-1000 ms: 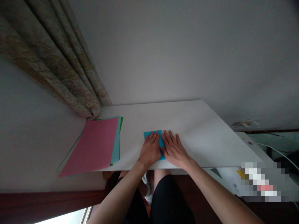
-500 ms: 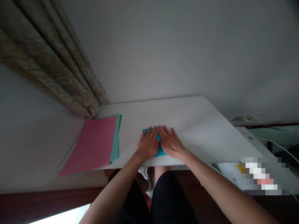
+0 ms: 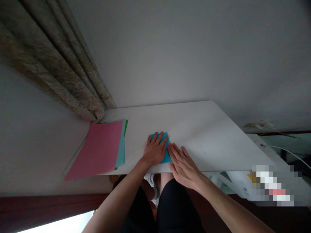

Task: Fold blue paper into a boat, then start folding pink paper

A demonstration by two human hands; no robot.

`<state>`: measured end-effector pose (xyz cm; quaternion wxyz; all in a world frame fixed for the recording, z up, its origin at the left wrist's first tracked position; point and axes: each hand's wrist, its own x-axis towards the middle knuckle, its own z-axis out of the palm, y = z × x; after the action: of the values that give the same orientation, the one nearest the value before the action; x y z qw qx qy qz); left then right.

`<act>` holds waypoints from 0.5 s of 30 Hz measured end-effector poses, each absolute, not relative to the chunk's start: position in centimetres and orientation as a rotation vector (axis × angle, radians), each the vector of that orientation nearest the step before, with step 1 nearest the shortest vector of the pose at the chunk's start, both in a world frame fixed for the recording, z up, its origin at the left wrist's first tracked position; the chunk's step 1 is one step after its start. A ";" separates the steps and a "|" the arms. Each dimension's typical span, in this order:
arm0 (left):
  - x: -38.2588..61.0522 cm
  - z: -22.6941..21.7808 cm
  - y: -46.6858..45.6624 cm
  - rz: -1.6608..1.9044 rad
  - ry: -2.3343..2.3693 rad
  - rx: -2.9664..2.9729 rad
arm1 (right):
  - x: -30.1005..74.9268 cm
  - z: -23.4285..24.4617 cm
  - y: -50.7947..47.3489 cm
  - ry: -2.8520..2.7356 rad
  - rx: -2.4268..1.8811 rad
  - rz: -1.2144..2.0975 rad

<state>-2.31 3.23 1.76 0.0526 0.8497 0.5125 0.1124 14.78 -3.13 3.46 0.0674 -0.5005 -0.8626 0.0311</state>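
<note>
Near the front edge of the white table [image 3: 194, 123] lies a blue sheet of paper [image 3: 166, 158], which looks folded small. My left hand [image 3: 155, 152] rests flat on it with the fingers spread, hiding much of its surface. At the paper's right edge is my right hand [image 3: 183, 165], its fingers stretched out and lying close together, the fingertips touching the edge. Neither hand grips anything.
A stack of coloured sheets, pink paper [image 3: 97, 149] on top with light blue and green beneath, sits at the table's left end. Behind it hangs a patterned curtain [image 3: 73, 74]. To the right, a white cable [image 3: 286, 150] runs past the table.
My right hand has slid down and to the right, from the top of the blue paper to its right edge. My left hand has stayed in place on the paper.
</note>
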 end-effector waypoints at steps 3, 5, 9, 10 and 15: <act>-2.3 1.7 3.2 0.361 1.547 2.587 | 15.0 3.8 -5.1 -2.603 -1.501 0.063; -2.6 1.6 3.5 0.390 1.521 2.589 | 15.2 4.0 -6.2 -2.608 -1.504 0.053; -5.0 1.2 5.7 0.565 1.548 2.470 | 15.3 4.8 -7.3 -2.623 -1.490 0.058; -5.9 1.1 6.4 0.646 1.596 2.402 | 15.2 5.1 -7.4 -2.624 -1.476 0.063; -8.7 0.8 8.2 0.925 1.608 2.192 | 14.0 6.0 -6.7 -2.590 -1.435 0.092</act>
<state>-8.67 8.24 0.83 0.1345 0.7563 0.5549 0.3192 14.03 -6.72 6.03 0.0896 -0.4824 -0.8708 0.0308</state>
